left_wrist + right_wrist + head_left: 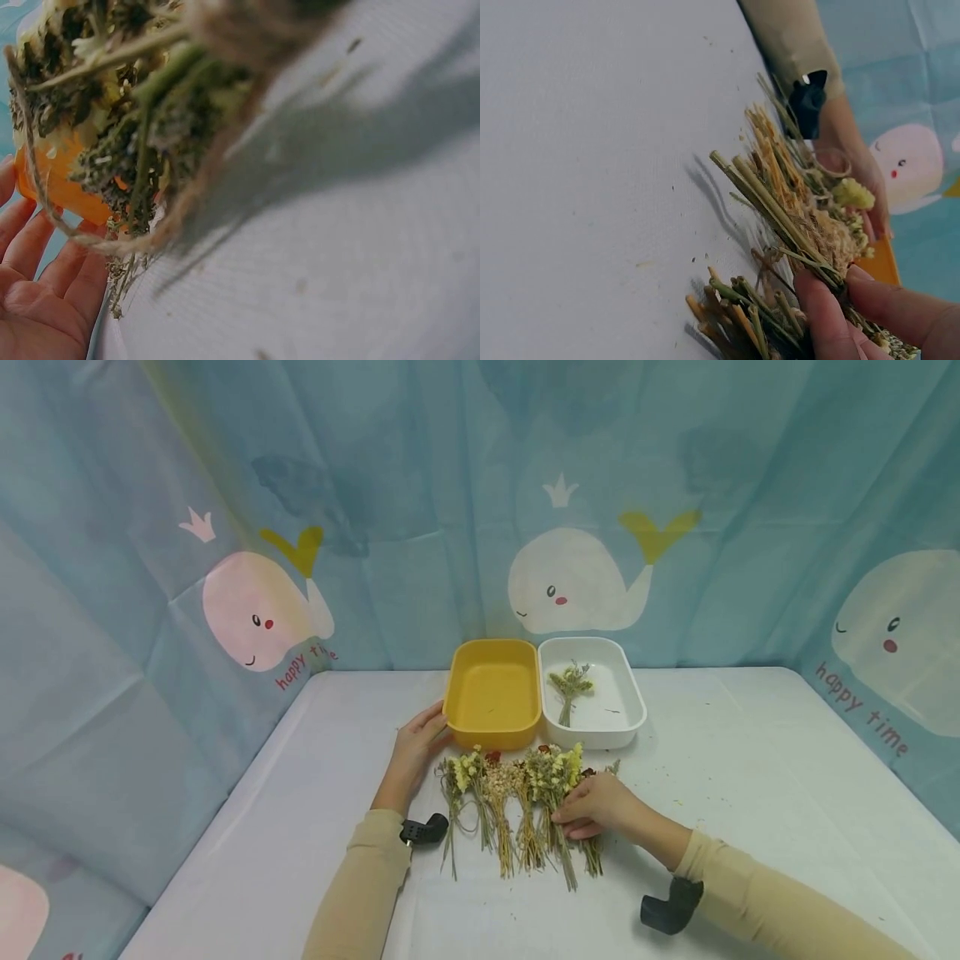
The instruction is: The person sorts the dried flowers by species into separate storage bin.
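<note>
Yellow-headed bunch [553, 787], among other bunches [498, 789] over the tabletop [735, 760]: probably light, brittle at the flowers [562, 765], stiffer along the stems [774, 214], hence best held there. Right grip [600, 806] pinches the stems firmly together; left grip [420, 745], fingers [26, 246] extended, touches the yellow tray [491, 739].

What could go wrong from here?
1. The right hand pinches the yellow-flowered dried bunch with green stems, which lies close beside the tan-stemmed dried bunch; lifting could drag that neighbour along.
2. Small plant crumbs lie on the white tabletop, so more handling may shed more.
3. A loose brown twine loop lies near the left hand at the yellow rectangular tub; it might snag.
</note>
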Available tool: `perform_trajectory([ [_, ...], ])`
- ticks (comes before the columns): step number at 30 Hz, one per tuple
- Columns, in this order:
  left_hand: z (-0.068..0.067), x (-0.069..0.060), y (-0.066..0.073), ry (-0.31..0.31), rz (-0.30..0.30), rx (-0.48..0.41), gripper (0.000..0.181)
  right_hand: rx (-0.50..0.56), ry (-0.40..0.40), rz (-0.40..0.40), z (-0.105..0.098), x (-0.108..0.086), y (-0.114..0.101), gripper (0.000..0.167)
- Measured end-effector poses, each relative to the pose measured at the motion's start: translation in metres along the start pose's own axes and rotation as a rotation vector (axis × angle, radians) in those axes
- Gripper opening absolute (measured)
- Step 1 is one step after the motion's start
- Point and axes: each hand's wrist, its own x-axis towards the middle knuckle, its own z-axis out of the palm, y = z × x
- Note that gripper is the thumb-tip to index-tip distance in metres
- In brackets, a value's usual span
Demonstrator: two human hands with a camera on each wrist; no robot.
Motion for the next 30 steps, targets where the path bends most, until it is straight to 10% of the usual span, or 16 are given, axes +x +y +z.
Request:
perform_trajectory([
  [30,0.0,-0.002,0.0,0.023,-0.006,0.029,0.048,0.114,0.023,-0.143,-0.036,-0.02,-0.04,0.039],
])
